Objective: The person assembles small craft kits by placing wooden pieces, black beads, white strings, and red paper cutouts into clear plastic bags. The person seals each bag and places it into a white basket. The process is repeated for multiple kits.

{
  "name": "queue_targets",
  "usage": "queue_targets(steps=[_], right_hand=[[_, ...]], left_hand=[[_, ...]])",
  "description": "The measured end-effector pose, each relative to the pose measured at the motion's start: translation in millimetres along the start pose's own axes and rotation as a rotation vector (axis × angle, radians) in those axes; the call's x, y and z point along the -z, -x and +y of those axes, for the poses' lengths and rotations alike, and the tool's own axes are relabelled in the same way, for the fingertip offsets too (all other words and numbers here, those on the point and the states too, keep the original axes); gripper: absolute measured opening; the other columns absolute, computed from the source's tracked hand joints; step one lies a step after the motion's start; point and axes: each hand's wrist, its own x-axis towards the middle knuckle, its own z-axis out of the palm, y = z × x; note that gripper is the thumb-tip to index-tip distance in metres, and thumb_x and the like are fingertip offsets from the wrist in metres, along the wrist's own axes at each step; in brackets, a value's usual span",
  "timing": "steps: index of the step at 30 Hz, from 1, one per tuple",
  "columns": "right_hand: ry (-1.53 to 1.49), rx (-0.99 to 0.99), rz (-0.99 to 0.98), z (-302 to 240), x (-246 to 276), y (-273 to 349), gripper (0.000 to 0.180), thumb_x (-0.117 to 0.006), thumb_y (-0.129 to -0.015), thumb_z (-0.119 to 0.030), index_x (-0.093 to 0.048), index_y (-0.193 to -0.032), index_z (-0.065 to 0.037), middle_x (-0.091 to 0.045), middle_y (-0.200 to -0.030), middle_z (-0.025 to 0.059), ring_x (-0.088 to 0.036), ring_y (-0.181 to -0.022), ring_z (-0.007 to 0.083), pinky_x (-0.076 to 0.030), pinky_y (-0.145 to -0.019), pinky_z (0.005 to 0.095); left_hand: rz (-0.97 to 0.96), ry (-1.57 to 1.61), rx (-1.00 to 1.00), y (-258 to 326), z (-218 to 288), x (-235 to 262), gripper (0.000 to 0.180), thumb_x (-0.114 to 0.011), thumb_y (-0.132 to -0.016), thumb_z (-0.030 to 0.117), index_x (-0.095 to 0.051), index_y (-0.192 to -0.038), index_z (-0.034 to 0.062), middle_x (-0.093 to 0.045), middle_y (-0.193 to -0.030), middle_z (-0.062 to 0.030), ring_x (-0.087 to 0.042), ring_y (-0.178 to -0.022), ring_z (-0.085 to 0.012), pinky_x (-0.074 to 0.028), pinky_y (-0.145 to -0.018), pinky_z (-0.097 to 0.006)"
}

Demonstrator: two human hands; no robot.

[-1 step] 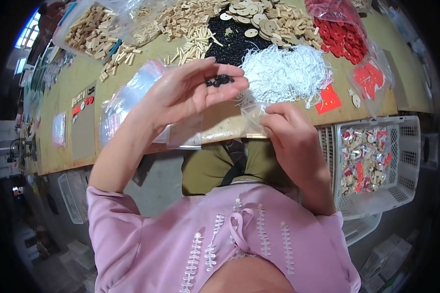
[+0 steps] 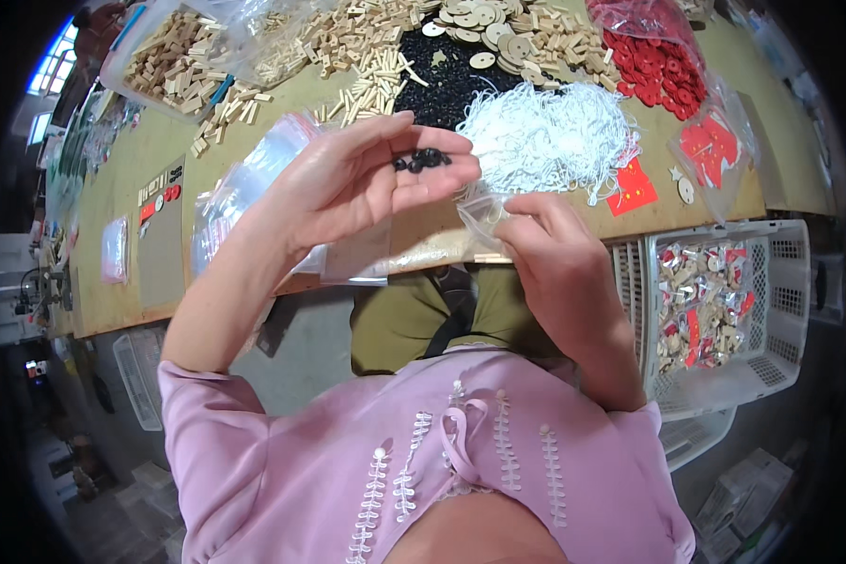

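My left hand [image 2: 376,179] is palm up and cupped above the table's front edge. Several small black beads [image 2: 423,160] lie on its fingers. To its right, my right hand [image 2: 553,235] pinches the edge of a small clear plastic bag [image 2: 482,218]. Short pale wooden pieces [image 2: 492,258] show at the bottom of the bag. The right fingertips are partly hidden behind the hand. Just beyond both hands is a heap of white elastic cords [image 2: 550,141]. A pile of black beads [image 2: 434,92] spreads behind the left fingers.
Wooden blocks [image 2: 174,66], wooden discs [image 2: 484,28] and red discs [image 2: 650,75] are heaped at the back. Flat clear bags [image 2: 244,188] lie left of my forearm. A white plastic basket [image 2: 775,320] with filled packets stands at the right. A red card [image 2: 633,188] lies near the cords.
My left forearm has shifted slightly left. The small bag's upper part has moved a little to the left in my right hand. The beads remain on my left fingers.
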Motion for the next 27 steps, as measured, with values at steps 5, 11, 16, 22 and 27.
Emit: queue_targets(steps=[5,11,16,22,27], right_hand=[[0.181,0.051,0.081,-13,-18,-8,0.011,-0.064,-0.080,-0.001,-0.065,-0.091,-0.001,-0.065,-0.116,0.0163,-0.066,-0.107,0.0317,-0.056,-0.090,0.0387],[0.231,0.118,0.135,-21,-36,-10,0.009,-0.065,-0.080,-0.004,-0.066,-0.087,0.001,-0.066,-0.114,0.0185,-0.066,-0.109,0.0309,-0.057,-0.090,0.0372],[0.161,0.140,0.148,-15,-44,-10,0.007,-0.066,-0.081,-0.003,-0.065,-0.085,0.003,-0.065,-0.116,0.0200,-0.066,-0.110,0.0324,-0.058,-0.089,0.0383],[0.092,0.163,0.141,-6,-44,-7,0.008,-0.065,-0.082,-0.002,-0.063,-0.087,0.004,-0.064,-0.117,0.0235,-0.066,-0.110,0.0361,-0.058,-0.089,0.0408],[-0.017,0.051,0.144,7,-21,-3,0.011,-0.063,-0.085,-0.003,-0.064,-0.095,0.002,-0.065,-0.119,0.0205,-0.066,-0.109,0.0361,-0.057,-0.088,0.0416]], left_hand=[[0.160,-0.199,0.085,19,-4,-31,0.055,-0.043,-0.111,0.032,-0.050,-0.132,-0.0178,-0.055,-0.139,-0.0261,-0.058,-0.131,-0.0376,-0.055,-0.108,-0.040],[0.325,-0.326,0.139,21,-5,-42,0.062,-0.047,-0.109,0.041,-0.051,-0.132,-0.0166,-0.056,-0.136,-0.0247,-0.061,-0.127,-0.0315,-0.053,-0.110,-0.037],[0.360,-0.396,0.200,14,-4,-45,0.068,-0.052,-0.107,0.045,-0.048,-0.136,-0.0169,-0.056,-0.136,-0.0240,-0.060,-0.128,-0.0284,-0.051,-0.111,-0.036],[0.353,-0.405,0.238,9,-4,-44,0.071,-0.052,-0.107,0.044,-0.043,-0.142,-0.0172,-0.055,-0.140,-0.0239,-0.059,-0.128,-0.0261,-0.050,-0.110,-0.034],[0.120,-0.872,0.201,-7,19,-46,0.039,-0.060,-0.105,0.027,-0.065,-0.131,-0.0012,-0.072,-0.122,-0.0124,-0.070,-0.109,-0.0167,-0.057,-0.093,-0.028]])
